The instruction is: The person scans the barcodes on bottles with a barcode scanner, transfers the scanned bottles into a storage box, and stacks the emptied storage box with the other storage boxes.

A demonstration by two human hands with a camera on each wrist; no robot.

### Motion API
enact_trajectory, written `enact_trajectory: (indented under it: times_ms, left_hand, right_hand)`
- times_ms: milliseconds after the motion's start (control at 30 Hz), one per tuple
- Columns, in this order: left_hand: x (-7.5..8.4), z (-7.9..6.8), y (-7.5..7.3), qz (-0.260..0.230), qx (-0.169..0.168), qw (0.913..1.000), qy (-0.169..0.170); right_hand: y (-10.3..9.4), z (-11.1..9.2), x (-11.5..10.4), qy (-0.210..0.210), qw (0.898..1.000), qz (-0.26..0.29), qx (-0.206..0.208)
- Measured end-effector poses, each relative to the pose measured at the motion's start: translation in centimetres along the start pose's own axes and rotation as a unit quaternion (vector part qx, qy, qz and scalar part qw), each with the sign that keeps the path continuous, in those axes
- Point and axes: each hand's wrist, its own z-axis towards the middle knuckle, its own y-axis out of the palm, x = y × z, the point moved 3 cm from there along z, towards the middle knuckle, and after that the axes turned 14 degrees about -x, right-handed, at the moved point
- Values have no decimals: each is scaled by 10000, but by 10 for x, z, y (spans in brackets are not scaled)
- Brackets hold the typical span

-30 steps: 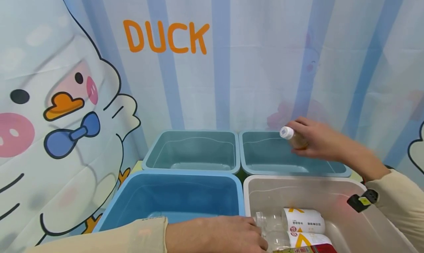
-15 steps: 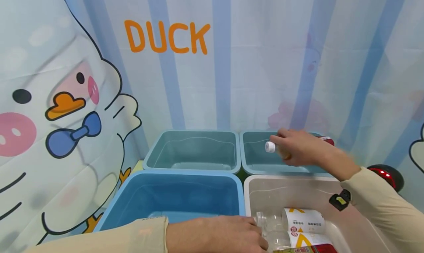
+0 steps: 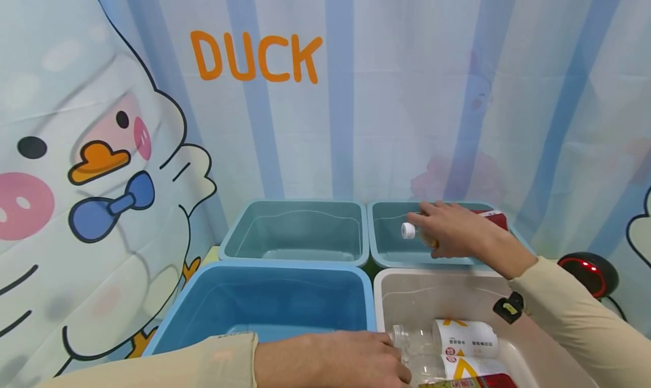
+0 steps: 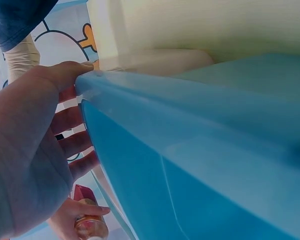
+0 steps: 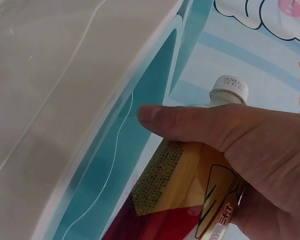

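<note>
My right hand (image 3: 452, 230) grips a drink bottle (image 5: 177, 175) with a white cap and a red and yellow label. In the head view it is over the back right teal bin (image 3: 391, 264), lying on its side with the cap to the left. The thumb lies across the label in the right wrist view. My left hand (image 3: 335, 357) rests at the rim between the blue bin (image 3: 305, 267) and the beige bin (image 3: 386, 280). Its fingers look fairly straight against the blue rim (image 4: 140, 95) in the left wrist view.
Inside the beige bin lie clear bottles with white labels (image 3: 467, 340) and a red and green labelled item (image 3: 475, 382), partly cut off. Another teal bin (image 3: 295, 260) stands at the back left. A dark round device (image 3: 590, 275) glows red at the right. A duck-print curtain (image 3: 407, 94) hangs behind.
My right hand has moved left and slightly down with the bottle, and turned so its red end shows at the right. The left hand has stayed put.
</note>
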Motion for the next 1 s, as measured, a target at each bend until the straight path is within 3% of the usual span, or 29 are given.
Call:
enact_trajectory:
  times_ms: [400, 1000]
  left_hand:
    - [1, 0, 0, 70, 4, 10000, -18]
    - [0, 1, 1, 235, -47, 9997, 22]
  right_hand:
    - [1, -3, 3, 313, 9974, 592, -272]
    - [-3, -8, 4, 472, 9957, 528, -605]
